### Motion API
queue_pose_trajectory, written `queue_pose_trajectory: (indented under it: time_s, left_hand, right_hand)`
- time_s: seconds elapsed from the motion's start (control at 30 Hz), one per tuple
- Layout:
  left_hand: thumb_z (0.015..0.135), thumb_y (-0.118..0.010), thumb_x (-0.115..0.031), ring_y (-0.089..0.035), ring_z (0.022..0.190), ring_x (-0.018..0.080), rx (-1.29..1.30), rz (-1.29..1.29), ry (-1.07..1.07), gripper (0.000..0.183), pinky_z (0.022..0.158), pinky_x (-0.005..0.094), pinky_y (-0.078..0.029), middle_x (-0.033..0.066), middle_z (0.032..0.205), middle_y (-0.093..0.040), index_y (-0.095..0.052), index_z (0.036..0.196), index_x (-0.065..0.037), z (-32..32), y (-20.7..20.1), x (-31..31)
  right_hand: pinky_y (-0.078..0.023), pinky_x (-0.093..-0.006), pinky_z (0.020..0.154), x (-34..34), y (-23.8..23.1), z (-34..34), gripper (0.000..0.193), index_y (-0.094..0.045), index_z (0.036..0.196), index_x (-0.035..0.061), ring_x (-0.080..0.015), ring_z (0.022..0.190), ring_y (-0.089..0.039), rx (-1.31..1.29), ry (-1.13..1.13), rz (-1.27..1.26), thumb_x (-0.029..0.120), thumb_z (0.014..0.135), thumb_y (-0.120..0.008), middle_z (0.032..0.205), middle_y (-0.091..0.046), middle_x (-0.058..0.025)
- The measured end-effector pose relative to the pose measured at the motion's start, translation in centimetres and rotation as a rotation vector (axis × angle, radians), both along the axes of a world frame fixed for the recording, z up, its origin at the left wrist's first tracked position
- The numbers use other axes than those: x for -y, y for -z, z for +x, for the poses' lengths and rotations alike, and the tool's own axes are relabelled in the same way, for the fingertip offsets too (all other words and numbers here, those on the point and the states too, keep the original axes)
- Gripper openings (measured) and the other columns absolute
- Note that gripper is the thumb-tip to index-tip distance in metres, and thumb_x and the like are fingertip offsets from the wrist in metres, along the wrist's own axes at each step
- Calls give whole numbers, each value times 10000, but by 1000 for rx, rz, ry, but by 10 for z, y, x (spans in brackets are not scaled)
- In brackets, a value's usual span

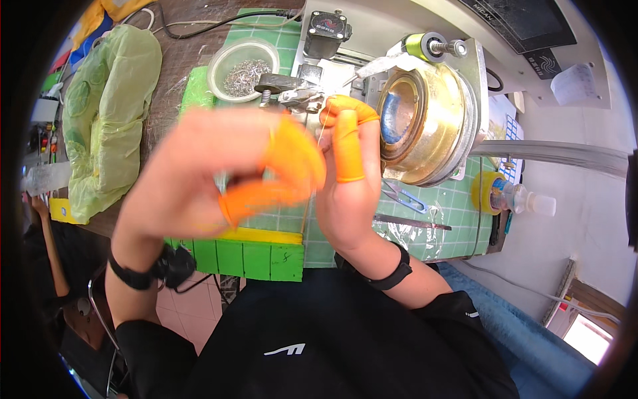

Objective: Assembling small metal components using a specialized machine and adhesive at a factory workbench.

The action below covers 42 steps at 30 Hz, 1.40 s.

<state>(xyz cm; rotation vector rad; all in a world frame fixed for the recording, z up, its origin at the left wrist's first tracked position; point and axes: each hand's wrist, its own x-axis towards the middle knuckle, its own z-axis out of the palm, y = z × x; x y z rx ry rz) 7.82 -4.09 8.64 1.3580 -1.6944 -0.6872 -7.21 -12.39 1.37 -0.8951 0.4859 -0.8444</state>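
Observation:
My left hand (219, 169), smeared by motion, has orange finger cots on its fingers and thumb; their tips come together beside my right hand. My right hand (349, 159), also in orange finger cots, is closed around a thin golden strand (323, 130), which runs down past the left fingertips. Just beyond the fingers is a small metal clamp head (302, 98) on the machine. To the right of my right hand stands a large brass-coloured drum (432, 126) with a round opening. What lies between the left fingertips is blurred.
A clear tub (244, 70) of small metal pieces stands behind my left hand. Nearer me lies a green block with a yellow strip (266, 259). Blue snips (405, 198) and a dark metal strip (412, 223) are at right. A yellow-green bag-covered tray (113, 120) is at left.

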Motion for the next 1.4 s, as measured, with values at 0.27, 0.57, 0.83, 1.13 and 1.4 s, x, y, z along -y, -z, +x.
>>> queue_pose_trajectory:
  time_s: [0.27,0.57,0.83,1.13,1.4]
  left_hand:
    - [834,-756,-66,-678,745,215,-49,-37,121,77,657,296,-515,85,973,-737,-697,863,-28,11,-31,-4]
    - [887,-692,-77,-665,935,276,43,162,21,254,808,346,-513,153,1048,-688,-704,1134,-19,41,-16,75]
    - [787,-734,-33,-654,924,296,485,-225,-267,138,782,377,-514,151,1043,-685,-686,911,5,-10,-20,11]
    - [712,-774,30,-651,775,245,-23,-96,-293,217,648,338,-476,125,1036,-723,-722,918,-14,-74,40,-47]
    - [716,-763,64,-671,795,239,-133,-123,-432,202,686,301,-516,130,987,-730,-724,892,-27,-76,45,-49]
  right_hand:
    - [-397,-242,738,18,11,14,107,-489,1136,73,-68,785,-415,-124,72,-96,157,1072,-502,969,-485,-2]
    - [-429,-247,817,43,22,44,167,-496,1169,50,-83,923,-498,-143,93,-39,188,1076,-481,1075,-545,-36]
    - [-445,-281,702,6,1,-20,127,-497,1122,91,-96,757,-491,-206,-59,26,211,1080,-496,851,-480,21]
    - [-503,-453,845,6,5,-89,351,-579,1104,-24,-377,1026,-559,-793,-718,-1174,-94,762,-618,1068,-511,-186]
    - [-522,-426,834,20,0,-72,375,-589,1192,-26,-375,979,-605,-715,-425,-1279,-52,821,-640,1090,-549,-191]
